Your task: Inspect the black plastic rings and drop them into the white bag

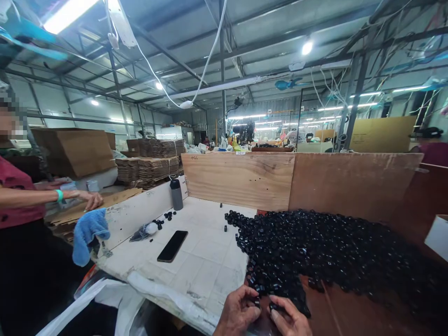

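Observation:
At the table's near edge, my left hand (238, 311) is closed in a pinch around a small black part (257, 302). Close beside it on the right, my right hand (290, 317) pinches another small black part (273, 306) between thumb and fingers. A gap separates the two hands. Just beyond them spreads a large heap of small black parts (301, 242), shiny and ring-like, though their exact kind is too small to make out. The heap lies on a reddish-brown surface (345, 310) and spills onto the white tabletop (210, 252).
A phone (172, 246) lies on the white tabletop, with a grey bottle (176, 195) behind it. Wooden boards (241, 179) wall the far side. A blue cloth (89, 235) hangs at the left corner. Another person's hand (91, 199) is beside stacked cardboard (150, 170).

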Demonstrator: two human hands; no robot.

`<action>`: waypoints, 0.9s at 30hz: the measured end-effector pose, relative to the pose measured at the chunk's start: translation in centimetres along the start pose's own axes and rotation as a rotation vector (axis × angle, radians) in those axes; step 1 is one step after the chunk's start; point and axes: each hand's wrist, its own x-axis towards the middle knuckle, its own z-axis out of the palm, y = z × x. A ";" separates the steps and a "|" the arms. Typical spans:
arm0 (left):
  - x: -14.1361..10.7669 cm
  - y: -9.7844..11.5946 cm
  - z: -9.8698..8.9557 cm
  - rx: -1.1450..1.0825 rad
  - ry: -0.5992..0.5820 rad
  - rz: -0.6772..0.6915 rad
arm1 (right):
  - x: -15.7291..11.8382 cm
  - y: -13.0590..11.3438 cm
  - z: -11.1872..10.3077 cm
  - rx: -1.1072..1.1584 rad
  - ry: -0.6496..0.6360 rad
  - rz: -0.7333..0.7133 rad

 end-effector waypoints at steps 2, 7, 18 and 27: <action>-0.3 0.4 0.0 -0.068 -0.010 0.007 | -0.1 -0.1 0.7 0.078 0.014 0.049; -0.6 0.7 -0.1 -0.174 -0.039 0.035 | -0.4 -0.8 2.4 0.108 0.077 -0.018; -0.8 -0.2 -0.4 -0.112 -0.015 0.081 | -1.3 -3.8 2.0 -0.114 0.036 -0.263; -1.0 0.0 0.1 -0.029 -0.003 0.115 | -2.0 -5.5 2.0 -0.160 0.049 -0.199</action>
